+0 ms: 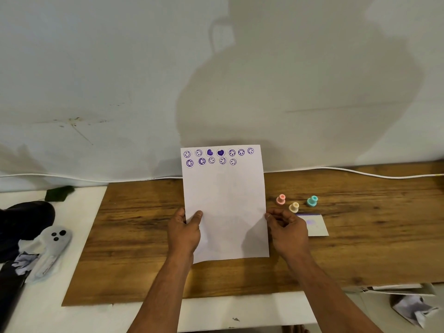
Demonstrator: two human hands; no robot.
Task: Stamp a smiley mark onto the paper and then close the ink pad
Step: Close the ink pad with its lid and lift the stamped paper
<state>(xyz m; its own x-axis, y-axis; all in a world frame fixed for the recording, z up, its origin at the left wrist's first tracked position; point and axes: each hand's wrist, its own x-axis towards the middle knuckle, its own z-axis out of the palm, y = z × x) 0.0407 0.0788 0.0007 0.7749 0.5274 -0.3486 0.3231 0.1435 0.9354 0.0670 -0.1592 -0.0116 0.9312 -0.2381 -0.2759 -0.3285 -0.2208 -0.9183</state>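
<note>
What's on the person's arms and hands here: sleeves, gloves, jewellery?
Nothing worn. The left hand and right hand are bare, with no gloves, rings, watch or wristbands visible. Both forearms are bare right down to the frame's bottom edge, so no sleeves show.

Head-worn view, downward over desk (134,236)

A large soft shadow is being thrown on the wall (120,68) by light from behind; edges are being bent by wide-angle distortion.

Wooden board (144,236) carries 3 stamps (293,207) and an ink pad (317,225).
</note>
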